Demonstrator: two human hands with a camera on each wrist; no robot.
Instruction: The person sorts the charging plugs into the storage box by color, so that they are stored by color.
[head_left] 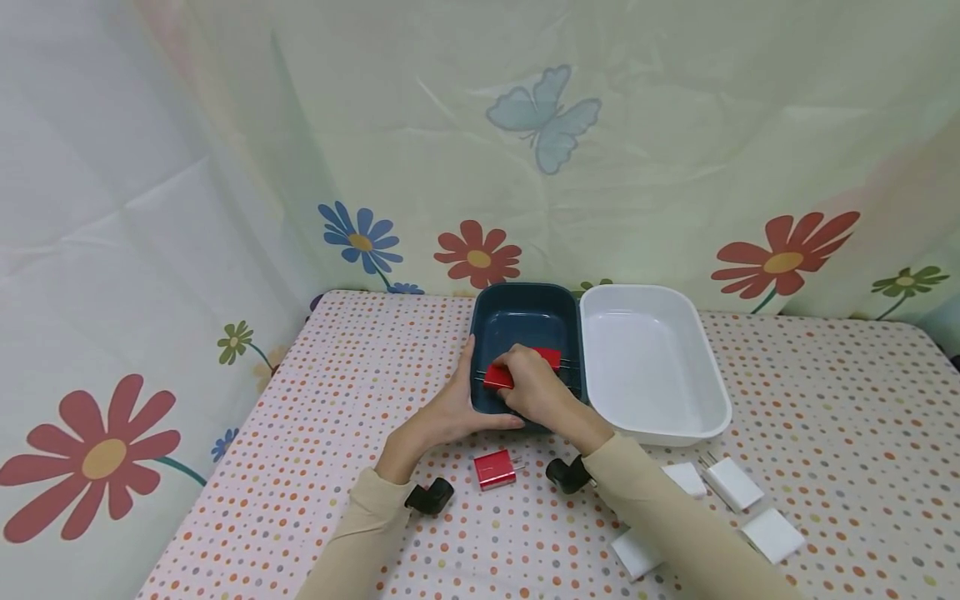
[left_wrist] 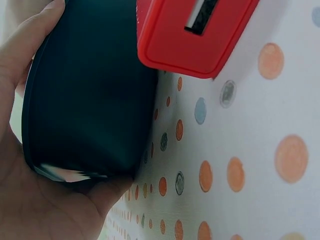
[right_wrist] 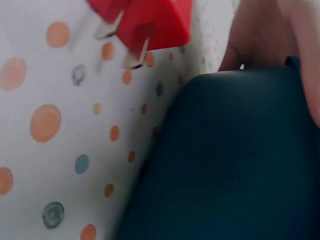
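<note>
A dark blue tray [head_left: 517, 298] stands on the table with red USB charger plugs in its near half. My right hand [head_left: 531, 383] reaches into it and pinches a red charger plug [head_left: 497, 377] whose prongs point left. Beyond the knuckles lies another red charger plug [head_left: 547, 357], prongs to the right; more prongs show below it, their body hidden by the hand. My left hand [head_left: 450, 404] rests against the tray's near left corner, fingers straight along the left wall and thumb along the near wall. A loose red charger plug [left_wrist: 190, 55] lies on the table in front of the tray.
A white tray [head_left: 716, 375] with nothing in it stands right beside the dark one. Several white charger plugs, including this white charger [head_left: 735, 484], lie near my right forearm, which partly covers some. A patterned curtain [head_left: 637, 167] hangs behind the dotted tablecloth [head_left: 825, 400].
</note>
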